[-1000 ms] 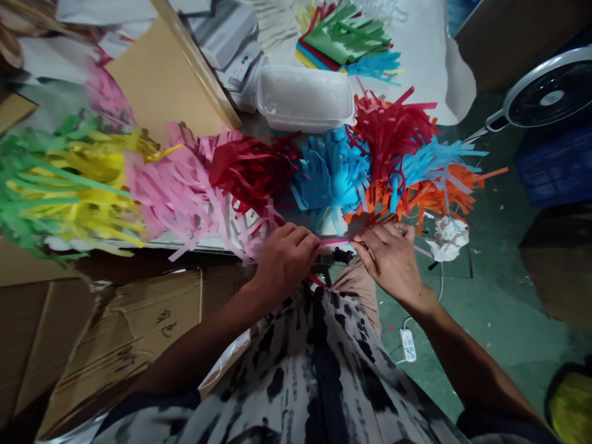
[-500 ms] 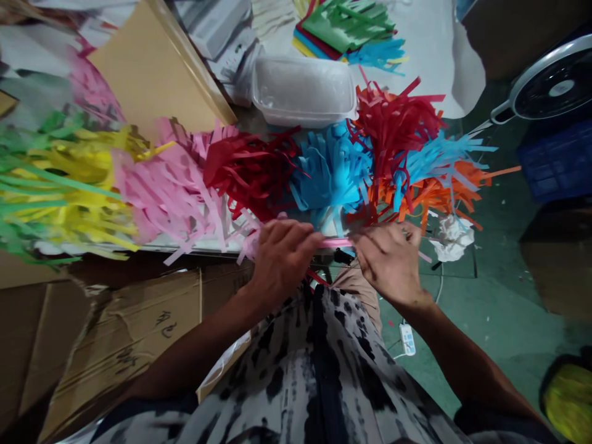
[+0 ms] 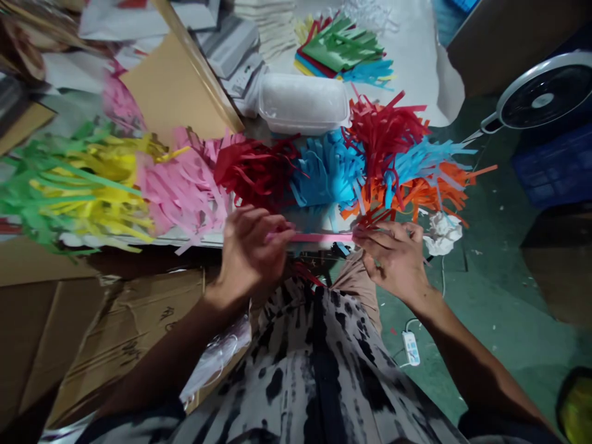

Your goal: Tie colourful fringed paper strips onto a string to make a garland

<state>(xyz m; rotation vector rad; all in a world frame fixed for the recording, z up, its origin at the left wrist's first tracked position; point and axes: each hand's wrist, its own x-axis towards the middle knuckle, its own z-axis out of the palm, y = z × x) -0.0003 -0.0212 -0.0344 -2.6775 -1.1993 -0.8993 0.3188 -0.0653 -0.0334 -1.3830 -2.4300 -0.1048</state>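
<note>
A narrow pink paper strip (image 3: 324,237) is stretched level between my two hands at the table's front edge. My left hand (image 3: 254,246) is closed around its left end, fingers curled. The other end lies pinched in the fingers of my right hand (image 3: 391,250). Just beyond the strip lie fringed paper bundles: a dark red bundle (image 3: 259,169), a blue bundle (image 3: 328,172) and a pink bundle (image 3: 182,188). An orange bundle (image 3: 430,194) and a brighter red bundle (image 3: 386,132) lie past my right hand.
Yellow (image 3: 102,185) and green (image 3: 28,172) fringed bundles lie at the left. A clear plastic tub (image 3: 303,105) stands behind the row, beside a tan board (image 3: 171,92). A fan (image 3: 543,98) is at the right. Cardboard (image 3: 148,320) lies below the table, a power strip (image 3: 410,347) on the floor.
My left hand has moved left, away from my right hand, and a longer stretch of the pink strip shows between them. The whole view has shifted slightly.
</note>
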